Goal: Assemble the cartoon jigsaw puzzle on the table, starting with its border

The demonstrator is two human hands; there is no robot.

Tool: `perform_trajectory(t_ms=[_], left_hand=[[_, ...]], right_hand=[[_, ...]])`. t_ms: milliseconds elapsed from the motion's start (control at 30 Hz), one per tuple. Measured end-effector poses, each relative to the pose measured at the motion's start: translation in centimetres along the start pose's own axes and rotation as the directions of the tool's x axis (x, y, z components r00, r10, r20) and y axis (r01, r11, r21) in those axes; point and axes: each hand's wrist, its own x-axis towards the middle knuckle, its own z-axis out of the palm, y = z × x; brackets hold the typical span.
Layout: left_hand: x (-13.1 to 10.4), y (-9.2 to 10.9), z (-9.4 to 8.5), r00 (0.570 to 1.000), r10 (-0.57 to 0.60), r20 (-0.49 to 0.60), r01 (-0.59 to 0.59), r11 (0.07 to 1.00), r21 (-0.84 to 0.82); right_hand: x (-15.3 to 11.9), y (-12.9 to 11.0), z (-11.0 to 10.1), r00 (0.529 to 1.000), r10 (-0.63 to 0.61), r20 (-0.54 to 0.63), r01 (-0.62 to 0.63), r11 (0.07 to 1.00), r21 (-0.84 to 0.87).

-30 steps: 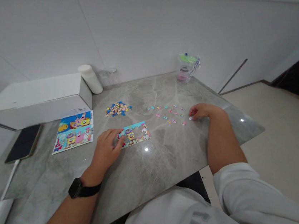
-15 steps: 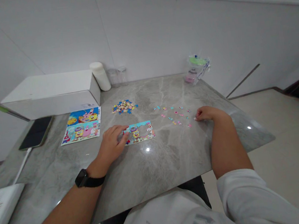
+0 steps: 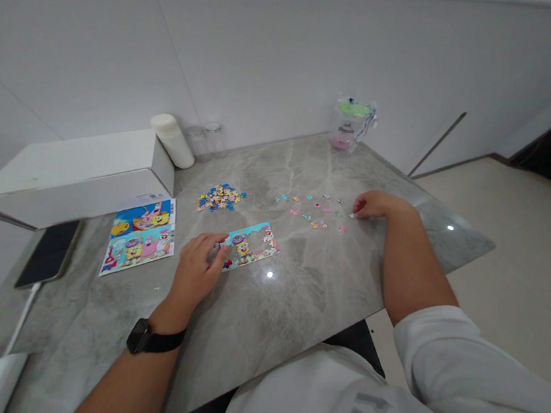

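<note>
A partly assembled jigsaw puzzle (image 3: 246, 249) with a gap right of its middle lies flat on the grey marbled table (image 3: 288, 318). At its left edge rests my left hand (image 3: 197, 263), fingers apart and stretched out, thumb and fingertips over that edge. My right hand (image 3: 373, 204) is at the right of the scattered pieces, thumb and fingers pinched on a small pale puzzle piece (image 3: 353, 215) at the tabletop. Several loose pink and blue puzzle pieces (image 3: 327, 210) lie spread between the puzzle and this hand.
Behind the puzzle sits a heap of puzzle pieces (image 3: 221, 198). A printed picture sheet (image 3: 138, 238) and a phone (image 3: 49, 253) on a cable lie left. Along the wall stand a white box (image 3: 73, 176), a white bottle (image 3: 172, 141), clear jars (image 3: 215, 140) and a plastic bag (image 3: 353, 125).
The view has swung slightly, so everything sits further left in it. Both hands keep nearly the same places; my right hand still pinches the puzzle piece.
</note>
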Motion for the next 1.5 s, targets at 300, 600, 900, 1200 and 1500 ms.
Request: perform_trajectory(t_ms=[300,600,900,1200,1500], left_hand=[[0.0,0.0,0.0,1.000,-0.001,0.006,0.001,1.000,-0.009],[0.1,0.5,0.6,1.000,0.005,0.003,-0.005,1.000,-0.021],[-0.1,1.4,0.8,0.999,0.033,0.027,-0.033,0.999,-0.017],[-0.2,2.3,1.0,0.990,0.118,0.079,-0.117,0.993,-0.022],[-0.3,3.7,1.2,0.972,0.195,0.134,-0.191,0.981,-0.043]], right_hand=[[-0.4,-1.6,0.1,0.999,-0.001,0.036,0.002,0.999,-0.034],[-1.2,-3.5,-0.4,0.954,-0.264,-0.140,0.293,0.916,0.273],[-2.2,-13.3,3.8,0.754,-0.607,-0.253,0.652,0.645,0.398],[-2.8,-20.1,9.4,0.648,-0.678,-0.348,0.761,0.549,0.347],[-2.6,-21.0,10.7,0.625,-0.681,-0.383,0.781,0.539,0.316]])
